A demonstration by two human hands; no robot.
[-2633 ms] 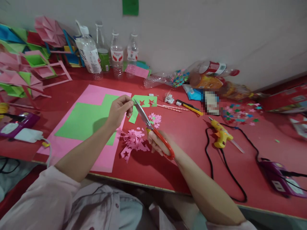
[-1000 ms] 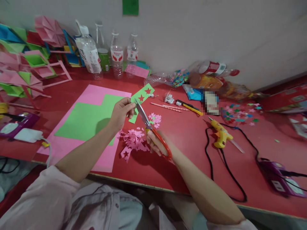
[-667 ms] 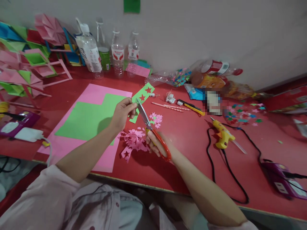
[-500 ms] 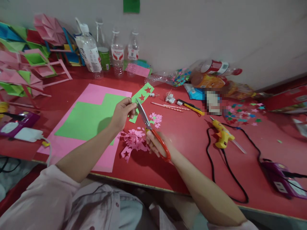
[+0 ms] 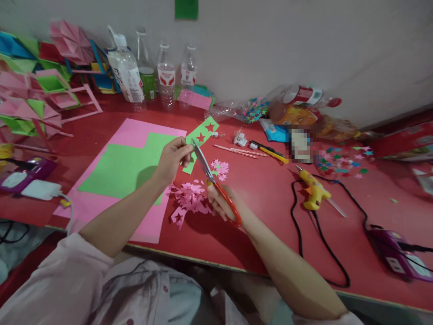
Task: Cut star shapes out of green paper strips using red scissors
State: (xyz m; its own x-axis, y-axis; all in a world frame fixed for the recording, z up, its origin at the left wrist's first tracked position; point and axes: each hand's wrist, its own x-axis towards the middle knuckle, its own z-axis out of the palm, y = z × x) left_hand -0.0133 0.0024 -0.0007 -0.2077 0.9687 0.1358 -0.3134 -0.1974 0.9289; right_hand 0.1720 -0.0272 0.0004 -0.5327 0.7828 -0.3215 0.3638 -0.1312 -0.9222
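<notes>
My left hand [image 5: 175,157] is closed in a pinch at a green paper strip [image 5: 205,130] with star-shaped holes. Part of the strip is hidden behind the fingers. Scissors [image 5: 221,192] with orange-red handles are in my right hand [image 5: 219,204], their blades pointing up and left to the left fingertips. Whether the blades touch paper there I cannot make out. Below the blades lies a heap of pink paper scraps [image 5: 189,197], with a small pile of pink and green stars [image 5: 219,169] beside it.
Green paper [image 5: 118,169] lies on a pink sheet [image 5: 145,230] at left. Folded-paper models [image 5: 37,97] and upright bottles [image 5: 165,76] stand behind. A yellow glue gun [image 5: 314,192] with a looping black cord rests at right, near a cutter knife [image 5: 270,152] and scattered stars [image 5: 341,160].
The green strip and the scissors have shifted very slightly to the right. Both hands keep nearly the same pose.
</notes>
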